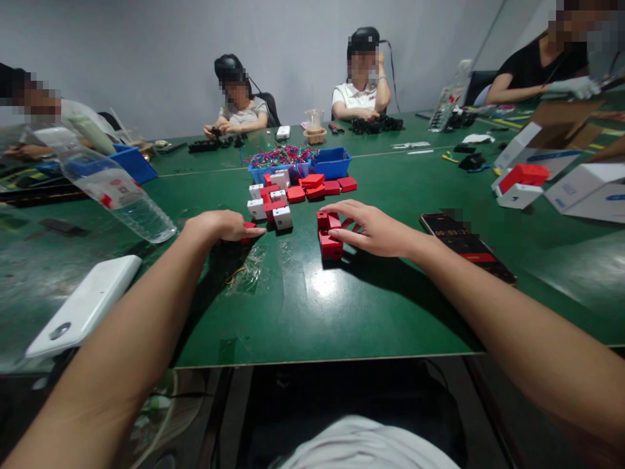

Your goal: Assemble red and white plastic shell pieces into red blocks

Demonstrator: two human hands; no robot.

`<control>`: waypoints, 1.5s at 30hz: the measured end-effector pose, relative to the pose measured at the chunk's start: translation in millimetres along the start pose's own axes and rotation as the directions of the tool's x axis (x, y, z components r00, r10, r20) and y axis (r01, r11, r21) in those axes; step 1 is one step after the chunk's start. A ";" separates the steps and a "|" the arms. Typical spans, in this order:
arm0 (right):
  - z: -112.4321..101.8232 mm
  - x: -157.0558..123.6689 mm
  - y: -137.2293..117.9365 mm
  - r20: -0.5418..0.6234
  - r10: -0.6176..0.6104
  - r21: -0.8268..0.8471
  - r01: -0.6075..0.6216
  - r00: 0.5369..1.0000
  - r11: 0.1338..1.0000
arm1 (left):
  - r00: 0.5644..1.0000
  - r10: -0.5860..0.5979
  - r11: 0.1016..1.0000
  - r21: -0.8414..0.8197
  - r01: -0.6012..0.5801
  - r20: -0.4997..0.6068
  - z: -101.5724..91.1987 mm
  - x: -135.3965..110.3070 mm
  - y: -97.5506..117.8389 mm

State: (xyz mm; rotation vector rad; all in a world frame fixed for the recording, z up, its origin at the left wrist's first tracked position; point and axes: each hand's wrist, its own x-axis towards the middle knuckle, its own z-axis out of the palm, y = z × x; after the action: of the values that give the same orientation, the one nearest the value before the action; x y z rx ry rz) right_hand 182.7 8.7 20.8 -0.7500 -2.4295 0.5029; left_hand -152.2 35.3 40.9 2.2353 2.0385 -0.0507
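Touching red blocks [331,247], right hand [375,229], tabletop [293,326] stretching toward edge [332,359]

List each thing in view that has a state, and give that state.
Left hand: fingers over a red block, grip unclear
Right hand: thumb and index finger at two red blocks, grip unclear
Phone: screen lit, timer showing
Blue wire bin: heaped with coloured wires
White device: lying down
Far-right bottle: upright
Clear plastic scraps: crumpled, on the table
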 end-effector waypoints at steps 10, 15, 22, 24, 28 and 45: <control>-0.2 0.1 -1.5 0.001 -0.010 -0.027 0.010 1.000 1.000 | 0.961 0.190 0.932 0.269 -0.241 0.203 4.7 -41.1 92.8; -0.7 0.1 -0.8 -0.002 -0.008 -0.042 0.008 1.000 0.999 | 0.963 0.245 0.933 0.243 -0.267 0.115 14.6 -47.0 110.0; -0.3 -0.4 0.3 -0.008 -0.015 -0.048 0.015 1.000 0.999 | 0.974 0.223 0.938 0.265 -0.224 0.033 19.9 -50.1 118.8; -0.2 -0.6 0.5 -0.014 -0.027 -0.055 0.027 1.000 0.998 | 0.974 0.226 0.933 0.282 -0.222 0.018 19.5 -53.8 121.6; 0.4 -0.5 1.1 -0.044 -0.043 -0.072 0.040 0.998 0.997 | 0.978 0.178 0.949 0.283 -0.141 -0.110 16.2 -59.9 125.9; 5.6 1.5 2.9 -0.157 -0.182 -0.107 0.167 0.971 0.980 | 0.779 0.319 0.824 -0.248 -0.509 -0.540 27.8 -43.2 118.6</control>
State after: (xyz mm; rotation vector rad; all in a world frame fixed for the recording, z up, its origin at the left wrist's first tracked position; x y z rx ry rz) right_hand 179.5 10.7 15.5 -0.5834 -2.3474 0.2495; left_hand -36.9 -21.0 25.3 2.5337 1.4534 0.9487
